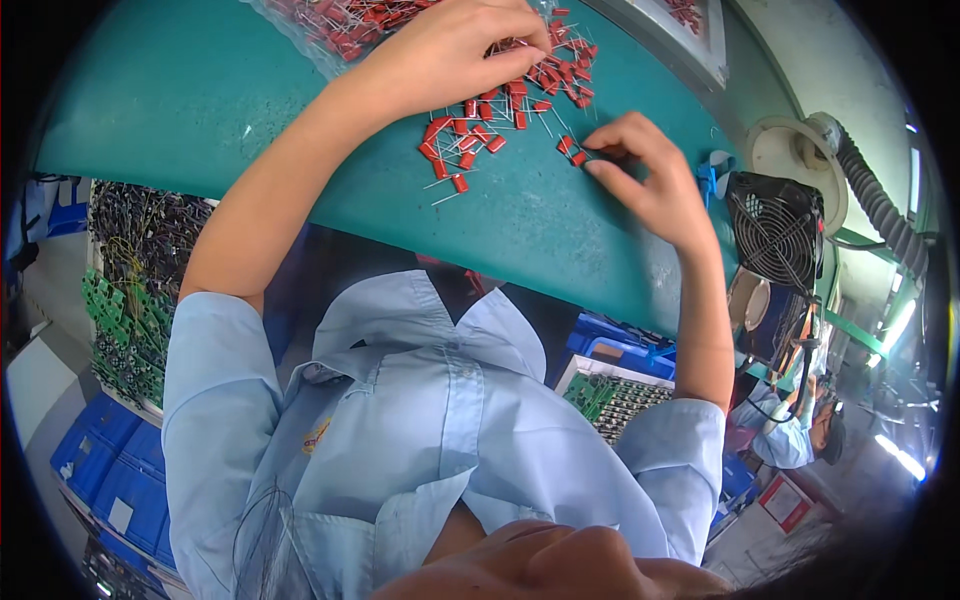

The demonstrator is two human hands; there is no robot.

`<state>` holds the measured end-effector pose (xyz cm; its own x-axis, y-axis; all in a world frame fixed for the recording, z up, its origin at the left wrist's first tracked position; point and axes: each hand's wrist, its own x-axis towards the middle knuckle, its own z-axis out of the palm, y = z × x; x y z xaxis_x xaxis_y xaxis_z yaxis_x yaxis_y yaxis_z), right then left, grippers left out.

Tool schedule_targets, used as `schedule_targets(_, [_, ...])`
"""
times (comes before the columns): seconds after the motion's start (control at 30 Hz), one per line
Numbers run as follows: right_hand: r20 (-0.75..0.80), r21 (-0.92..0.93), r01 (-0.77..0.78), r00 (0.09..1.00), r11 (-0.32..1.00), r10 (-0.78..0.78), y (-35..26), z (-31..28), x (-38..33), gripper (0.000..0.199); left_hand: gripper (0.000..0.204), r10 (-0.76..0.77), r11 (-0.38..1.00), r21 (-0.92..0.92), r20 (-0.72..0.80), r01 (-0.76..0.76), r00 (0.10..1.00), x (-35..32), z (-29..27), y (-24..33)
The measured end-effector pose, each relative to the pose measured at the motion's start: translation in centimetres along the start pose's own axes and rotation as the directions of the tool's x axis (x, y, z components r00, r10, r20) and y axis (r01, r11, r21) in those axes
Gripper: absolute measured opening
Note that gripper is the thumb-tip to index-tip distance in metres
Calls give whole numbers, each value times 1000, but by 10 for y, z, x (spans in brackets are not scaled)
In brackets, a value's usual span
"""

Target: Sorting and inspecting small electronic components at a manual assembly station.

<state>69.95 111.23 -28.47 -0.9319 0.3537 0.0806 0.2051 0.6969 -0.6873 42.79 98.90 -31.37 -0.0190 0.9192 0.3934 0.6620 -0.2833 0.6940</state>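
Note:
Red film capacitors point(467, 142) with thin wire leads lie in a loose spread on the green bench top. My left hand point(470, 48) reaches over the far part of this spread, thumb and fingers closed in a pinch; what sits between the fingertips is hidden among the parts. To its right, my right hand point(650, 170) holds its thumb and forefinger around a small pair of red capacitors point(572, 151), set apart from the spread. Their leads point away toward the pile. A clear plastic bag point(345, 22) full of the same capacitors lies at the far left, beyond my left forearm.
The green bench point(380, 190) curves across the view. A black fan point(775, 228) and a ribbed hose point(880, 195) stand at the right. Green circuit boards point(130, 330) and blue bins point(120, 480) are at the left; another board tray point(620, 395) sits below the bench edge. A person point(790, 430) works behind.

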Motion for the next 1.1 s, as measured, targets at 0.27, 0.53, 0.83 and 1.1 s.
schedule_targets(0.27, [106, -96, 58, 993, 994, -48, -10, 4, -1, 17, 17, -63, 998, 21, 36, 63, 997, 8, 0, 1])
schedule_targets(0.53, [112, -137, 213, 974, 968, -198, 3, 7, 2, 13, 15, -3, 997, 74, -32, 5, 999, 9, 4, -15])
schedule_targets(0.83, [-14, 220, -394, 913, 892, 407, -17, -16, -51, 7, 15, -153, 987, 30, -45, 155, 987, 5, 3, -6])
schedule_targets(1.1, [-179, -55, -294, 943, 954, 281, 1, 6, -66, 9, 15, -251, 966, -68, -17, 250, 968, 5, 5, 19])
